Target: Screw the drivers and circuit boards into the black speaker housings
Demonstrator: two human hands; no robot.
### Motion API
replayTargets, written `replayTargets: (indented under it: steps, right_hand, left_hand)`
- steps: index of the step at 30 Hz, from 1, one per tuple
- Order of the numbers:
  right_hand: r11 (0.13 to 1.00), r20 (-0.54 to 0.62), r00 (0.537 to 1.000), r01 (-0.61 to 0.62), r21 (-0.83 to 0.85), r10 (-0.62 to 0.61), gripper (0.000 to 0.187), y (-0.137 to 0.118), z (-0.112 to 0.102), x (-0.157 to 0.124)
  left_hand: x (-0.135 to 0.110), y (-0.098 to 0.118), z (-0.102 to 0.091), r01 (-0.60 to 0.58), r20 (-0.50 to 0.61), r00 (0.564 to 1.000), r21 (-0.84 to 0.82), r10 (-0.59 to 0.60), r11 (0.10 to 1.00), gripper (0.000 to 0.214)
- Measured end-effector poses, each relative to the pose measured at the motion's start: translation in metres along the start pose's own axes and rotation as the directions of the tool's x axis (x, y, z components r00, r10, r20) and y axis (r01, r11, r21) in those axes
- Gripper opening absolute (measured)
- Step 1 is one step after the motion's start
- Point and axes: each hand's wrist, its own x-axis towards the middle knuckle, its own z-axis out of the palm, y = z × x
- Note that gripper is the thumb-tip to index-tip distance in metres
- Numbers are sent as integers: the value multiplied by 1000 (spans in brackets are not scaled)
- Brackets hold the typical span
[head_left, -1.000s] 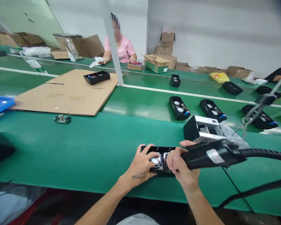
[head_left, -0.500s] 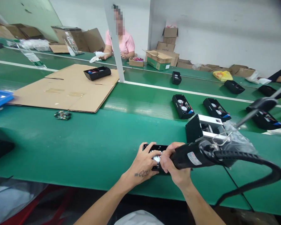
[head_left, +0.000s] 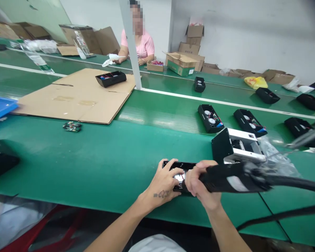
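Note:
A black speaker housing (head_left: 185,165) lies on the green bench in front of me, with a silvery round part (head_left: 179,177) showing in it. My left hand (head_left: 162,182) grips the housing from the left, fingers bent over its top and the thumb at the near side. In my right hand (head_left: 203,185) is a black electric screwdriver (head_left: 228,178), held almost level and pointing left into the housing. Its tip is hidden by my fingers. A thick black cable (head_left: 291,182) runs from its rear toward the right.
Beyond my right hand stands a black-and-silver box-shaped device (head_left: 232,145), with clear plastic (head_left: 280,161) beside it. Open housings (head_left: 211,119) sit farther back. A cardboard sheet (head_left: 78,98) and small circuit boards (head_left: 72,126) lie left. A co-worker (head_left: 144,45) sits across.
The view has shifted slightly, moving the scene a little to the right. The screwdriver's rear and its cable have swung right and look blurred. Both hands keep their hold.

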Motion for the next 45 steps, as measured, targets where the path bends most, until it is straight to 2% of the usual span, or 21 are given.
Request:
replayTargets:
  steps: [3,7,10,14,19,21,23,25,27,28,29,32,34,36,38,40,42,45]
  right_hand:
    - [991,18,995,97,90,-99,27,-23,-8,4]
    - [989,-72,993,98,110,-90,29,-40,-20,1]
    - [987,-167,983,101,122,-80,37,-47,-33,-4]
    - [990,-258,963,102,99,-74,33,-54,-42,-8]
    - [994,-295,953,92,51,-73,29,-62,-44,-11]
    - [997,-343,936,80,-6,-78,24,-69,-53,-9]
    - [987,-466,872,112,-115,-153,23,-80,-72,-4]
    - [936,-595,730,187,-300,-337,28,-90,-96,6]
    - [858,-634,594,220,-465,-495,31,-94,-123,17]
    - [832,-635,558,212,-513,-534,32,-93,-134,23]
    - [820,-634,548,194,-538,-546,34,-89,-145,28]
    - [837,-649,575,121,-534,-497,38,-71,-164,38]
    - [861,-652,613,96,-499,-446,41,-63,-170,41]
    - [883,-633,674,59,-466,-380,43,-60,-173,41]
    - [900,-588,763,-21,-435,-267,42,-64,-169,37]
    - [926,-530,840,-99,-364,-119,40,-68,-157,28]
    - [965,-455,890,-107,-241,-15,35,-72,-134,18]
    - [998,-341,940,3,-55,-22,23,-71,-87,4]
  left_hand:
    - [-1,-1,2,-13,-8,1000,23,13,1000,17]
    - [-3,-3,4,-32,-21,999,40,33,999,20]
    - [-4,-3,5,-33,-35,999,33,34,999,22]
    - [-4,0,7,-44,-66,997,35,46,998,22]
    - [-4,-1,8,-40,-73,996,31,42,999,23]
    - [-4,-3,8,-35,-72,997,28,37,999,23]
    - [-4,-4,7,-33,-79,996,27,35,999,25]
    - [-3,-3,5,-38,-88,995,30,40,999,26]
    - [-2,-2,3,-44,-91,995,41,48,998,24]
    - [-1,-2,3,-45,-93,994,45,49,998,23]
    - [-1,-1,3,-47,-98,994,45,51,998,23]
    - [-1,-2,3,-51,-111,992,31,55,998,26]
    - [-2,-3,4,-54,-107,993,26,57,998,27]
    - [-2,-4,5,-51,-99,994,30,54,998,25]
    - [-2,-4,5,-41,-97,994,39,45,998,23]
    - [-2,-4,4,-32,-96,995,45,36,998,23]
    - [-2,-3,4,-28,-82,996,46,32,999,23]
    - [-2,-2,3,-27,-52,998,45,29,999,23]
